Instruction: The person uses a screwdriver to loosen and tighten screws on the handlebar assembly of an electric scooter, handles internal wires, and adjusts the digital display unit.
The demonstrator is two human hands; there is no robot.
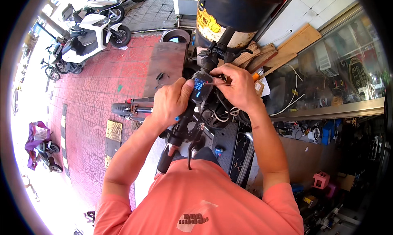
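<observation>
A small black display box with glowing blue digits (199,89) sits in the middle of the picture, a bit above the centre, fixed on the black scooter handlebar (192,108) that runs slanted from the lower left grip up to the upper right grip. The left hand (170,102) is wrapped around the bar just left of the box, with its thumb against the box's side. The right hand (237,85) is on the right of the box and pinches a thin metal tool (217,84) that lies flat, with its tip touching the box's right edge.
</observation>
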